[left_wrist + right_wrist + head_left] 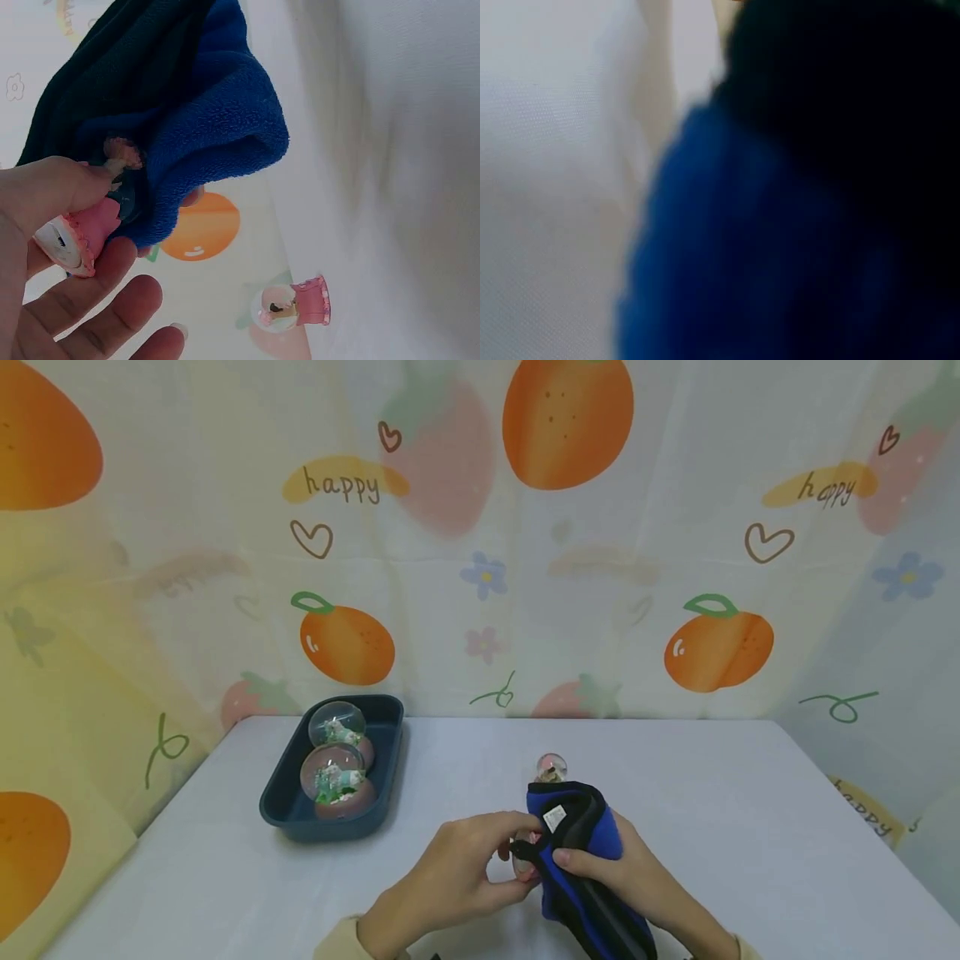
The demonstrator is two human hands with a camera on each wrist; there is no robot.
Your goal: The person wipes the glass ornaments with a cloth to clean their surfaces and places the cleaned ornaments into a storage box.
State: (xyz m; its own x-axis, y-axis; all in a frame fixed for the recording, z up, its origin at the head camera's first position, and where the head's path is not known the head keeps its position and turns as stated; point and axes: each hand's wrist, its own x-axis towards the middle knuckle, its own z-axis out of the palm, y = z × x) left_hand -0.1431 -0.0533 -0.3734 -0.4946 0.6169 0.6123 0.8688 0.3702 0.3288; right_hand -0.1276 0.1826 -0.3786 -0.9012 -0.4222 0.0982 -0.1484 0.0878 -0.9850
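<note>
My left hand (457, 868) pinches a small snow globe (88, 229) with a pink ruffled base, its thumb and fingers around it. The globe's dome pushes into a blue and black striped cloth (573, 827), which hides part of it. My right hand (641, 872) grips that cloth from the right, thumb on top; a white label shows on the fabric. In the right wrist view the blurred cloth (727, 247) covers most of the picture and the right hand is hidden. Just beyond the cloth, a second small snow globe (551, 767) with a pink base (313, 301) stands on the table.
A dark blue tray (388, 743) stands at the back left of the white table (465, 760). Inside it are two larger snow globes (339, 777) with pinkish bases, one behind the other. A fruit-printed curtain (480, 635) hangs behind the table and along its sides.
</note>
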